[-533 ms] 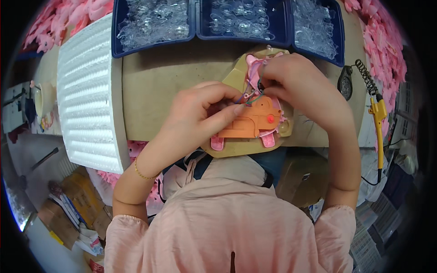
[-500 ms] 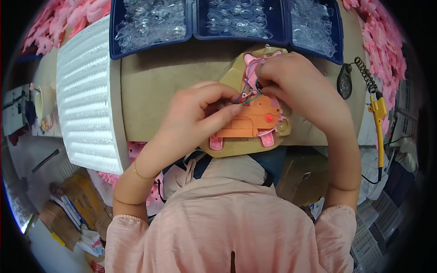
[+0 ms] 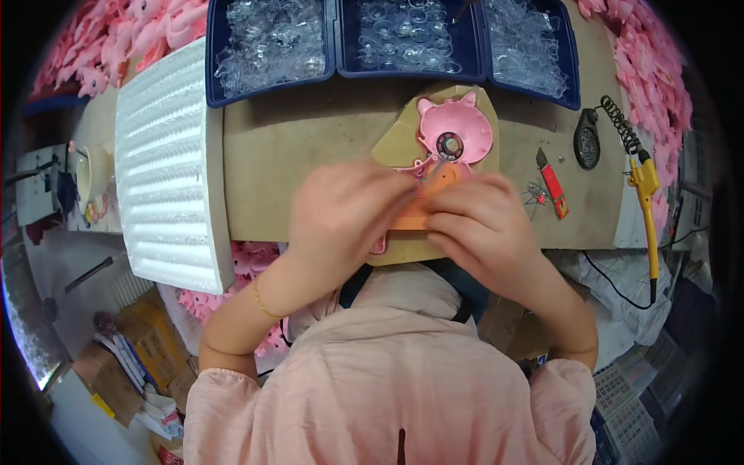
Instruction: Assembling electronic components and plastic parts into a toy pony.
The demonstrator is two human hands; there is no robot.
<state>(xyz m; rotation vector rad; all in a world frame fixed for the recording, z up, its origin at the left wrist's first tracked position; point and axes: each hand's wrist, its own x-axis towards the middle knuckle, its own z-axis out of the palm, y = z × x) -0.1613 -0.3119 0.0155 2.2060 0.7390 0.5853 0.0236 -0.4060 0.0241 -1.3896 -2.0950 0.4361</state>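
Observation:
In front of me a pink animal-shaped toy shell (image 3: pixel 465 122) lies open on a tan shaped board (image 3: pixel 399 138). A round dark speaker (image 3: pixel 449 146) sits at the neck of its rounded, eared part. Below it is an orange plastic housing (image 3: pixel 411 220), largely covered by my hands. My left hand (image 3: pixel 345 205) is smeared by motion, its fingertips over the housing's upper left and some thin wires. My right hand (image 3: pixel 482 225) is closed, with curled fingers at the housing's right side. What lies between the fingertips is hidden.
Blue bins (image 3: pixel 337 75) of clear plastic parts stand along the back. A white foam block (image 3: pixel 167 178) is at left. On the right lie a red utility knife (image 3: pixel 552 184), a black oval holder (image 3: pixel 588 143) and a yellow soldering iron (image 3: pixel 643 186). Pink toy parts (image 3: pixel 651 77) are heaped beyond.
My right hand has moved down from the shell's upper part to the orange housing, uncovering the speaker and the knife. My left hand has shifted slightly right. The view has shifted a little.

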